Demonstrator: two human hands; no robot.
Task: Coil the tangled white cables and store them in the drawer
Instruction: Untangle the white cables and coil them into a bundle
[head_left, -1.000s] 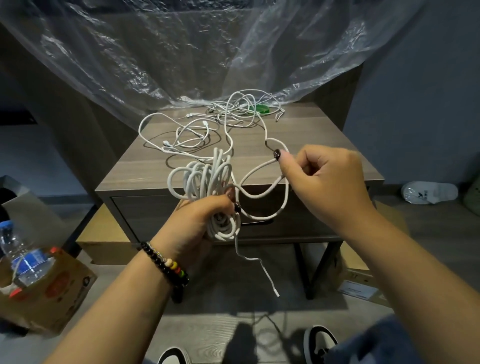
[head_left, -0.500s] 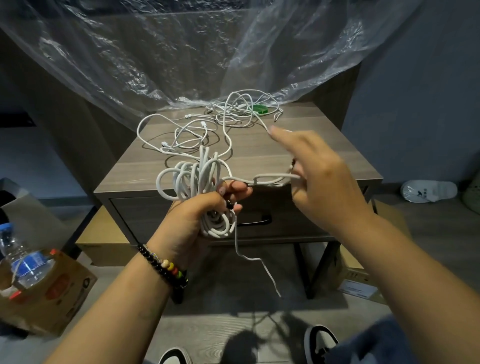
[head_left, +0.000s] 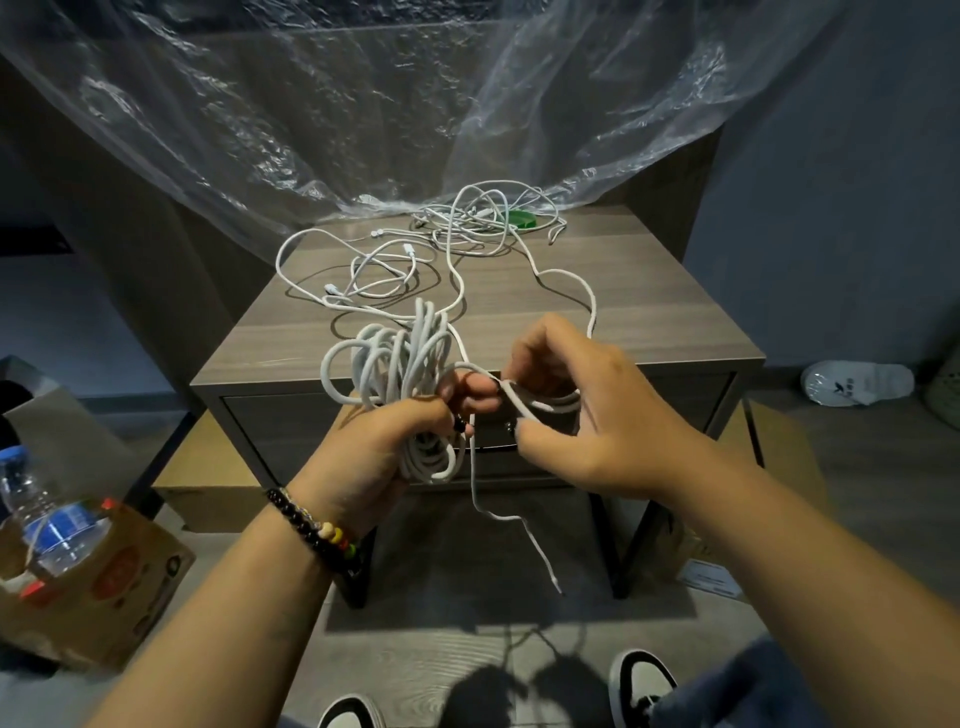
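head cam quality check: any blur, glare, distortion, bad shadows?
Head view: dim room; wide-angle bowing at the edges; glare patches on the plastic sheet; right hand slightly motion-blurred, left hand and cable bundle sharper; cable shadows fall on the floor.

Wooden nightstand (head_left: 649, 312) — tangled white cables (head_left: 415, 260) lie on it; green object (head_left: 522, 218) among them.

Home bedroom: wooden nightstand (head_left: 649, 312), slipper (head_left: 857, 383) on floor.

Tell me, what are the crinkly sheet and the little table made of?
The sheet looks like thin clear plastic: see-through, wrinkled, shiny where light hits. The table top looks like grey-brown wood or wood-look laminate, matte with streaky grain; which one I cannot tell. Its legs look like dark metal.
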